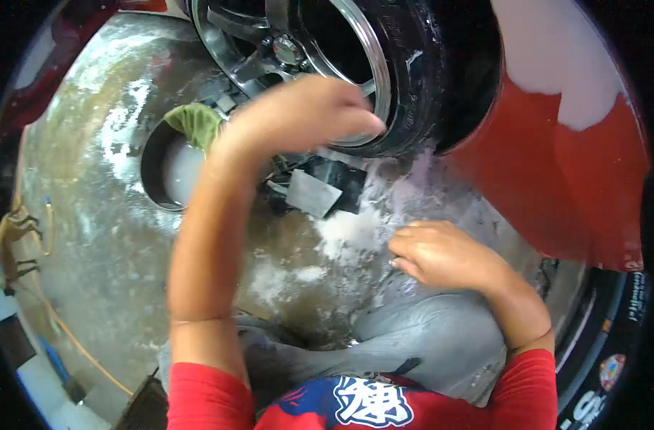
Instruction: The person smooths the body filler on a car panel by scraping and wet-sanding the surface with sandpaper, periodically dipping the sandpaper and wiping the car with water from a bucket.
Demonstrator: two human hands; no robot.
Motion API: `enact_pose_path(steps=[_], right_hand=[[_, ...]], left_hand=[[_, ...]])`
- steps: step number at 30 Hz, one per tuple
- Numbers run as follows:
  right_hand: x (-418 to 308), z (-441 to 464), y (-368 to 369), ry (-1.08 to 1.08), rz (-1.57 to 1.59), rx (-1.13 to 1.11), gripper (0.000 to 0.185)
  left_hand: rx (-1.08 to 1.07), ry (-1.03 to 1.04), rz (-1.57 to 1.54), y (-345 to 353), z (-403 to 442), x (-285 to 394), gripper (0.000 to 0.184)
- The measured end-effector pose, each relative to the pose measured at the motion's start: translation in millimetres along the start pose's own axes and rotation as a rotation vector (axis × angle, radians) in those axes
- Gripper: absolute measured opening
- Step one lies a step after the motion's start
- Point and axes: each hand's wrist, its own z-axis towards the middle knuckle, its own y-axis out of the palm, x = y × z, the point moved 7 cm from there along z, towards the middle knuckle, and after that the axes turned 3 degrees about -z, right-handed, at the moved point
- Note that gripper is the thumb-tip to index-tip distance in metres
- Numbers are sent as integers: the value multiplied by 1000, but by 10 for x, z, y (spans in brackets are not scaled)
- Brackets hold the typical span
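Observation:
My left hand [330,111] is raised in front of the lower rim of a dark spoked wheel [373,50] with a black tyre [416,79]. It is blurred, with the fingers curled; what they hold, if anything, is hidden. Over my bent knee, my right hand [442,254] is closed, palm side down, and a tiny shiny spot shows at its fingertips, too small to name. Below the wheel, a grey flat sheet [313,193] rests on dark items on the wet floor, beside whitish residue [348,229].
A dark bucket [152,172] of cloudy liquid has a green cloth [196,123] over its rim. Red bodywork [535,172] with a pale patch borders the wheel on the right. A hose [79,344] runs along the floor at left. Another tyre [617,337] stands at lower right.

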Motion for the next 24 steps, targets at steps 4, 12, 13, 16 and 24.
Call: enact_pose_path(steps=[4, 12, 13, 16, 24], right_hand=[[-174, 275, -154, -207, 163, 9, 15], [-136, 274, -200, -245, 158, 96, 18], [-89, 262, -185, -227, 135, 110, 19], [-85, 210, -93, -176, 147, 86, 20], [-172, 333, 94, -120, 130, -159, 22]], left_hand=[[-1, -226, 96, -1033, -432, -1466, 25], [-146, -1298, 22, -254, -2043, -5387, 33], [-132, -1247, 20, -340, -1857, -5367, 32], [-112, -1127, -16, -351, -1610, -5360, 30], [-155, -707, 303, -261, -1258, -4234, 30]])
